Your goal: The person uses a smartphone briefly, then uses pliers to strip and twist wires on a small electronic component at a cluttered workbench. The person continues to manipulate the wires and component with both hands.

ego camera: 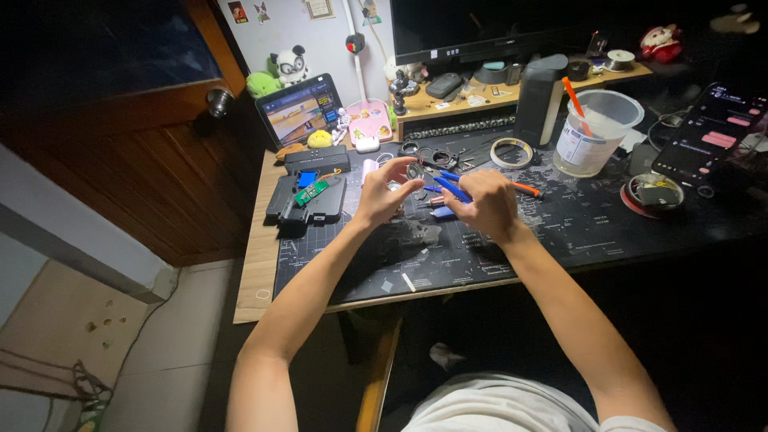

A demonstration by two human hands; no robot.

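Observation:
My left hand (385,192) pinches a small shiny metal part (413,170) above the dark work mat (560,224). My right hand (485,204) grips blue-handled pliers (450,186), whose jaws point up-left toward that part. The two hands sit close together over the mat's middle. An orange-handled tool (526,190) lies just behind my right hand. What the pliers' tips touch is too small to tell.
A black device with a green circuit board (308,198) lies left of my hands. A tablet (299,107) stands behind it. A tape roll (512,151), a clear plastic tub (596,132), a phone (708,136) and a monitor (480,28) are at the right and back.

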